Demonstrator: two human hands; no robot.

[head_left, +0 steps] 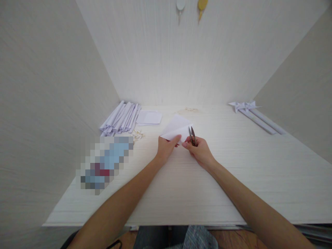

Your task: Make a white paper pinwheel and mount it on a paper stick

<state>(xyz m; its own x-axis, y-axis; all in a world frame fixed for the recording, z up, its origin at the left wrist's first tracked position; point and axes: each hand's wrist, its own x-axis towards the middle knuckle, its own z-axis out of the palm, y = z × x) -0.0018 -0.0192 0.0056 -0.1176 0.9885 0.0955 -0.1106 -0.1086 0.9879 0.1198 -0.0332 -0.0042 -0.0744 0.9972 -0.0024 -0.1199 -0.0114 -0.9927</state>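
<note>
A white sheet of paper (177, 128), with a fold across it, is held above the middle of the table. My left hand (167, 147) is closed on its lower left side, thumb on top. My right hand (201, 150) has small dark thread snips (192, 135) in it, blades pointing away from me and slightly apart. The thumb and forefinger of that hand are at the paper's lower right edge; whether they pinch it I cannot tell. The snips' blades are beside the paper's right corner.
Rolled paper tubes (121, 117) are piled at the back left, by a stack of paper sheets (149, 118) and small pale pieces (138, 135). A pixelated blurred item (109, 164) lies left. Paper pinwheels on sticks (255, 116) lie back right. Walls (166, 62) enclose the white table (178, 197).
</note>
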